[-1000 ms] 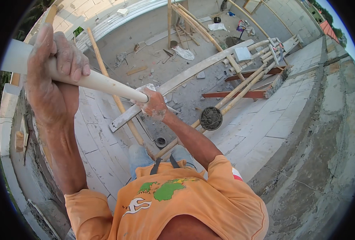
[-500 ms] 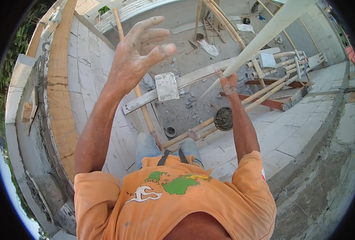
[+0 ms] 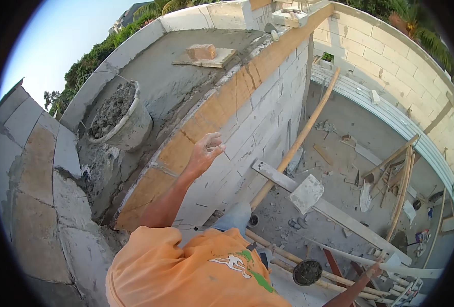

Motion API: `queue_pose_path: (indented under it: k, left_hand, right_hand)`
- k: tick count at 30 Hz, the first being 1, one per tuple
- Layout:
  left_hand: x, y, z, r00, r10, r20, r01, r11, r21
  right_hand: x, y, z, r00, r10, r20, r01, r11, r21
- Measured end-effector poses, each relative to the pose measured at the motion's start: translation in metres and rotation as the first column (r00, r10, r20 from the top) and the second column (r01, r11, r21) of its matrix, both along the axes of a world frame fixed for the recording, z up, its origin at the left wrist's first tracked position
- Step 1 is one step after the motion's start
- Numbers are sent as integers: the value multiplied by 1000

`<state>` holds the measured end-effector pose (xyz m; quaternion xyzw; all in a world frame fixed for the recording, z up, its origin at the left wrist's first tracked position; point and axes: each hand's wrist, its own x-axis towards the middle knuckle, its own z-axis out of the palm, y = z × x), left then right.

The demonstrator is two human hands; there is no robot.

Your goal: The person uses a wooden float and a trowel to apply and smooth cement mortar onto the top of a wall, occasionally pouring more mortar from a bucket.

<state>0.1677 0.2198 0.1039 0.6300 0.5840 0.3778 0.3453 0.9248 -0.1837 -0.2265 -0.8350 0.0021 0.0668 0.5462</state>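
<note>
My left hand (image 3: 205, 153) is raised beside the block wall (image 3: 247, 135) near its wooden edge board (image 3: 222, 110). Its fingers are loosely bent, thumb apart, with nothing in them. Low on the right, my right hand (image 3: 374, 269) is closed round a long pale pole (image 3: 416, 270), which slants past the bamboo scaffold. A bucket of wet mortar (image 3: 144, 128) stands on the ledge at the left, beyond my left hand. Farther along that ledge lies a wooden hand float (image 3: 200, 53), and a trowel (image 3: 271, 31) rests by the edge board.
A plank (image 3: 339, 217) spans the drop, carrying a mortar-spattered white slab (image 3: 307, 194). Bamboo poles (image 3: 301, 135) lean and cross below. A smaller mortar bucket (image 3: 307, 272) sits by the lower poles. Rubble and tools (image 3: 365, 197) litter the floor far down.
My view has swung left, bringing the mortar bucket and ledge into sight. My left hand appears lower, near the edge board. My right hand still grips the pole, which lies flatter across the view.
</note>
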Motion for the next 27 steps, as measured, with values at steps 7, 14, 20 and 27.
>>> queue_pose_path:
  k: [7, 14, 20, 27]
  left_hand:
    - [-94, -30, -24, 913, 406, 42, -408, 905, 122]
    - [-125, -62, -24, 802, 590, 93, -597, 796, 96]
    - [-140, -84, -43, 765, 627, 144, -641, 764, 76]
    - [-154, -122, -45, 545, 766, 341, -838, 512, 191]
  right_hand:
    - [-3, 1, 46, 995, -61, 77, 75, 981, -180]
    - [-43, 27, 104, 930, -15, 367, 140, 939, -315]
    - [-153, 81, 120, 762, 287, 581, -58, 923, -380]
    - [-250, 100, 41, 626, 743, 235, -471, 601, -646]
